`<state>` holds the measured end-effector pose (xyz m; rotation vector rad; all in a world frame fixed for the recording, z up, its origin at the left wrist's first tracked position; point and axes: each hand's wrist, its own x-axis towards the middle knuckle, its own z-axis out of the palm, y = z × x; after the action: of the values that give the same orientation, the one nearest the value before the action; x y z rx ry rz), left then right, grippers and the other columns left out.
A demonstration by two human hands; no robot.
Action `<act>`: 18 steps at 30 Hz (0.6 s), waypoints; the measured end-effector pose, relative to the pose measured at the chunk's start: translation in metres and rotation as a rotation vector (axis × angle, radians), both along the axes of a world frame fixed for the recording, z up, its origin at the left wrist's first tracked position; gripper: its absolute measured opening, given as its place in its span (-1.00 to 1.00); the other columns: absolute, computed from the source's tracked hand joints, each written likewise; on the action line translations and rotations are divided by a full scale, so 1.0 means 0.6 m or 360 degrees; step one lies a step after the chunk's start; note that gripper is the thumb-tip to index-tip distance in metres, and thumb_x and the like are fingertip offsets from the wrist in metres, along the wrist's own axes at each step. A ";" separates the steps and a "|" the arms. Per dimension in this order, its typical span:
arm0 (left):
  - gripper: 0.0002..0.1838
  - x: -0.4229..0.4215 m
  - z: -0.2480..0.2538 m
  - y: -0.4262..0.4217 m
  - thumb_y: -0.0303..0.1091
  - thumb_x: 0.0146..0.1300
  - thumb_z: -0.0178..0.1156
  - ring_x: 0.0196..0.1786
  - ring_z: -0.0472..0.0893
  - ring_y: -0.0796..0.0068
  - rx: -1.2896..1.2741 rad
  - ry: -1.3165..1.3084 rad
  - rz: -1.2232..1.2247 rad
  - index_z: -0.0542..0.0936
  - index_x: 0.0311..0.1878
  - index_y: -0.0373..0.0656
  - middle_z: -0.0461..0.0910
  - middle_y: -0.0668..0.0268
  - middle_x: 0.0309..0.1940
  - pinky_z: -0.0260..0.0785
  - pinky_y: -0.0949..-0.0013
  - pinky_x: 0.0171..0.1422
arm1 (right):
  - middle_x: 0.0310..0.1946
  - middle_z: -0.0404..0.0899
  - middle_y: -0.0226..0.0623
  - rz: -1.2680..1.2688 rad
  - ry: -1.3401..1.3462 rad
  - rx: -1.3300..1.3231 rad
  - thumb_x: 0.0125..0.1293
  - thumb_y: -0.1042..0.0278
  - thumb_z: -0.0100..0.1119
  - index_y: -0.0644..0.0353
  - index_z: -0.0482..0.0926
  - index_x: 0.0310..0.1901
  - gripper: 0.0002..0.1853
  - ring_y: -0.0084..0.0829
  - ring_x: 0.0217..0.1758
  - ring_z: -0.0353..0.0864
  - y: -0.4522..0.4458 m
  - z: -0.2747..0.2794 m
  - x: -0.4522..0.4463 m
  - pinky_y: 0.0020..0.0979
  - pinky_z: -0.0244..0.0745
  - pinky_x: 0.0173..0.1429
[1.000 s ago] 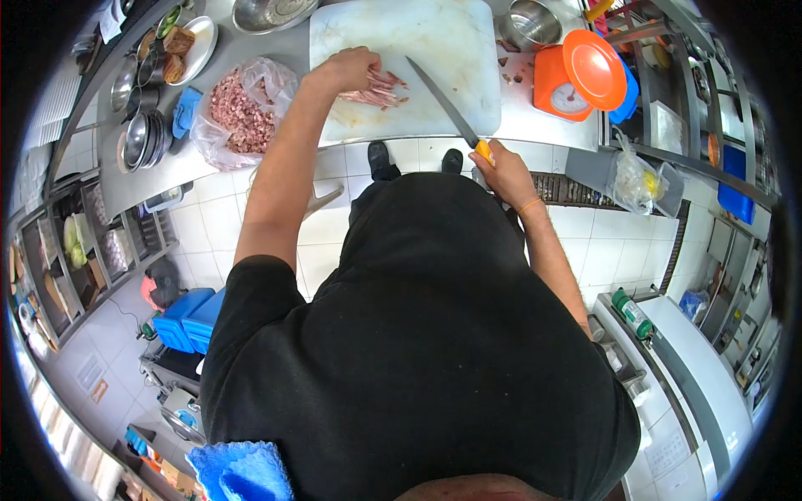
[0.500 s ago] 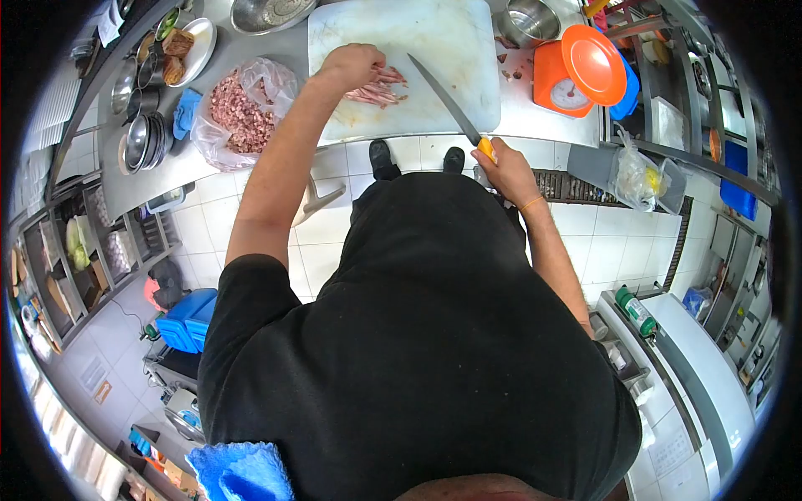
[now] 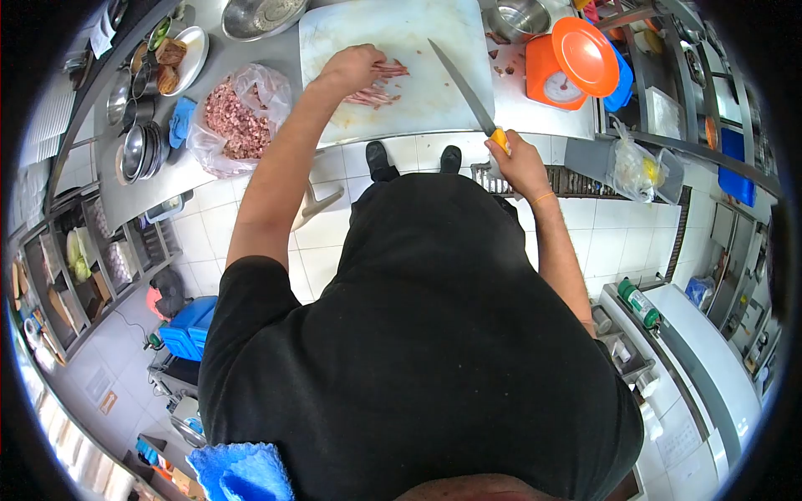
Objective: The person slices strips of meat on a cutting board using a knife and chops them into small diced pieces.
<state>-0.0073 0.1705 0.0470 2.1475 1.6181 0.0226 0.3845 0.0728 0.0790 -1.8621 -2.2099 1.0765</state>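
On the white cutting board (image 3: 434,100) lie thin strips of pinkish raw meat (image 3: 373,98). My left hand (image 3: 355,68) rests over the far part of these strips, its fingers curled down on them and partly hidden. A long kitchen knife (image 3: 462,86) with a yellow handle is gripped in my right hand (image 3: 520,163) at the board's near right edge. Its blade points away from me over the board, to the right of the meat and apart from it. Left of the board, a clear plastic bag (image 3: 200,138) holds diced meat (image 3: 238,121).
An orange scale (image 3: 558,79) stands right of the board, beside a metal pot (image 3: 520,18). A metal bowl (image 3: 246,21) is at the far left of the board. Stacked bowls (image 3: 146,149), a blue cloth (image 3: 181,119) and a white plate (image 3: 197,58) occupy the table's left side.
My right hand and the knife have moved right and slightly away from me, so the blade is farther from the meat. My left hand stays at the strips. The view has shifted slightly.
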 end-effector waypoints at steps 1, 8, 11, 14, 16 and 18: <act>-0.53 0.000 0.000 0.001 -0.38 0.28 0.34 0.23 0.67 0.02 -0.0013 0.0004 -0.0025 0.67 0.28 -0.03 0.69 0.13 0.19 0.52 0.10 0.35 | -0.30 0.72 0.26 -0.0006 0.0005 0.0001 0.53 -0.14 0.20 0.33 0.56 -0.04 -0.46 0.31 -0.13 0.72 -0.001 0.000 0.000 0.16 0.56 -0.05; -0.45 0.012 -0.016 -0.002 -0.49 0.31 0.23 0.32 0.62 0.02 0.0236 0.0020 -0.0121 0.61 0.39 0.06 0.61 0.20 0.29 0.48 0.11 0.45 | -0.26 0.72 0.27 -0.0017 0.0065 -0.0039 0.53 -0.15 0.21 0.33 0.58 0.02 -0.45 0.31 -0.10 0.72 -0.008 0.001 -0.006 0.11 0.56 -0.03; -0.51 0.007 -0.029 0.012 -0.43 0.34 0.28 0.27 0.65 0.04 0.0135 -0.0123 -0.0204 0.65 0.35 0.04 0.64 0.21 0.22 0.51 0.10 0.42 | -0.25 0.72 0.28 -0.0024 0.0045 -0.0067 0.53 -0.15 0.22 0.34 0.58 0.05 -0.44 0.31 -0.09 0.71 -0.007 0.001 -0.007 0.10 0.55 -0.04; -0.58 0.007 -0.043 0.020 -0.32 0.35 0.34 0.21 0.67 0.06 0.0165 -0.0254 -0.0234 0.70 0.28 0.02 0.67 0.22 0.13 0.54 0.08 0.36 | -0.26 0.72 0.28 -0.0015 0.0028 -0.0062 0.53 -0.15 0.21 0.33 0.57 0.05 -0.44 0.32 -0.10 0.71 -0.006 -0.001 -0.005 0.11 0.54 -0.05; -0.61 0.016 -0.044 0.020 -0.25 0.35 0.37 0.17 0.68 0.07 0.0217 -0.0272 -0.0170 0.73 0.24 0.01 0.69 0.23 0.07 0.56 0.07 0.33 | -0.28 0.72 0.27 -0.0005 0.0023 -0.0040 0.54 -0.15 0.20 0.33 0.57 0.02 -0.45 0.32 -0.12 0.71 -0.006 -0.001 -0.005 0.13 0.55 -0.06; -0.62 0.041 -0.040 0.017 -0.19 0.35 0.38 0.14 0.69 0.07 0.0233 -0.0241 -0.0034 0.74 0.20 0.00 0.70 0.24 0.02 0.57 0.06 0.30 | -0.32 0.72 0.26 0.0008 0.0023 -0.0004 0.55 -0.13 0.19 0.33 0.57 -0.01 -0.47 0.31 -0.15 0.72 -0.004 -0.001 -0.006 0.17 0.56 -0.07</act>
<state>0.0175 0.1806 0.0230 2.2127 1.5486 0.2987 0.3807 0.0702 0.0787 -1.8445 -2.2081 1.0904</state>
